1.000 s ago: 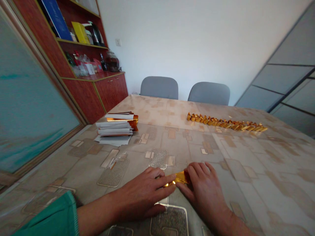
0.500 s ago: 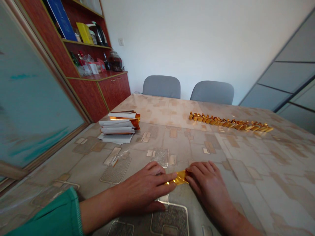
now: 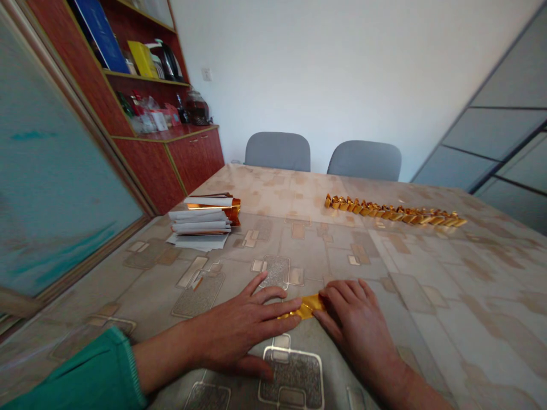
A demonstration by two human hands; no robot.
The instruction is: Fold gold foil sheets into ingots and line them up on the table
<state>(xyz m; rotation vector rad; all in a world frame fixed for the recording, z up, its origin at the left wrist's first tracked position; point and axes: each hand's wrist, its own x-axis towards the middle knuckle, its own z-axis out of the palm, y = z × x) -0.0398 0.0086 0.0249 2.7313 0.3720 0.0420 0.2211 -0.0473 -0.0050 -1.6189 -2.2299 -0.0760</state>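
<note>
Fingers of the left hand (image 3: 239, 330) are fanned wider than a moment ago: the ring and little fingers now reach outward, while the index and middle fingers press the gold foil strip (image 3: 311, 307) down on the tabletop (image 3: 307, 242). That suggests smoothing or creasing rather than lifting. The left grip is spread and loose, its thumb well off the strip; the right hand (image 3: 359, 319) has its grip closed around the strip's right end, fingers curled over and thumb at the near edge. The strip lies between both hands, narrow, shiny and thin, probably quick to hold a crease.

Far to the right, a row of folded gold pieces (image 3: 395, 213) stands crimped and slanted. On the left, a paper stack (image 3: 199, 226) shows matt, pale backs and bright, curved foil edges.
</note>
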